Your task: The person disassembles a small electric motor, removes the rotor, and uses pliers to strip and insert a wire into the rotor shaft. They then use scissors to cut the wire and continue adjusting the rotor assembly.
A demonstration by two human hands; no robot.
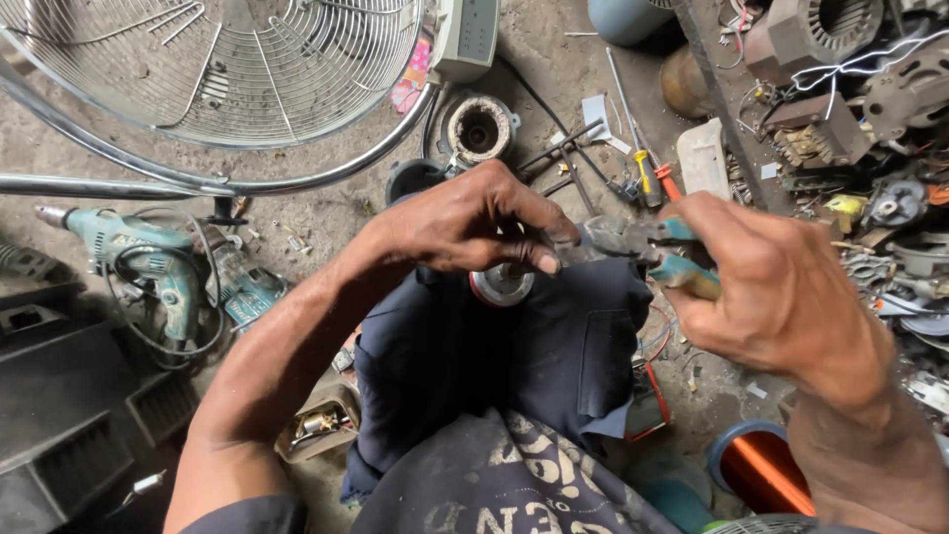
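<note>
over a dark-clothed lap, two hands work pliers on a small round metal part.
left hand [465,222] pinches the round part [501,284]; right hand [781,297] grips teal-handled pliers [643,242], fingers wrapped, lying crosswise with the steel nose pointing left.

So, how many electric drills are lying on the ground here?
1. The teal electric drill lies on the ground at the left, below the wire fan guard, with its cord looped beside it. Others may be hidden in the clutter at the right.
</note>
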